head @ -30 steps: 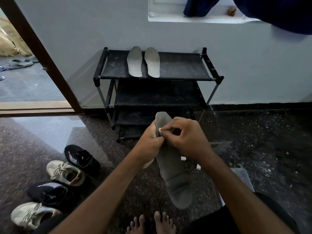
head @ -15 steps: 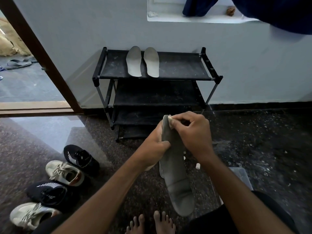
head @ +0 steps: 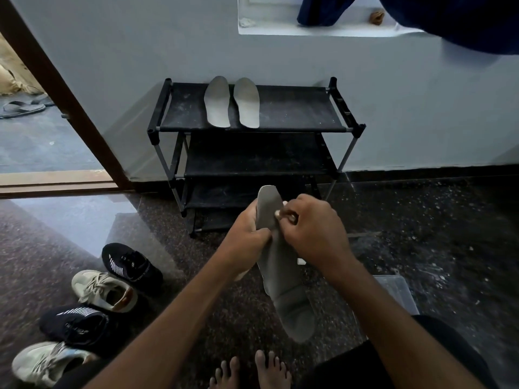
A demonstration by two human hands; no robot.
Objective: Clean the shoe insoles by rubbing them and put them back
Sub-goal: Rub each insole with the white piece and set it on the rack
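Note:
I hold a grey insole (head: pixel 283 279) in the air in front of me, toe end up, heel end down over my feet. My left hand (head: pixel 247 234) grips its upper part from the left, thumb across the front. My right hand (head: pixel 314 231) pinches a small white eraser-like piece (head: pixel 278 213) against the insole's upper right edge. Two more grey insoles (head: pixel 231 102) lie side by side on the top shelf of the black shoe rack (head: pixel 297 113).
Two black sneakers (head: pixel 132 265) and two light sneakers (head: pixel 104 290) sit on the dark speckled floor at my left. A clear plastic box (head: pixel 398 290) stands behind my right forearm. Small white bits (head: pixel 301 261) lie on the floor. An open doorway is at far left.
My right hand slid up to the insole's toe end and has come back down a little to its upper right edge. The insole's face has turned back toward me.

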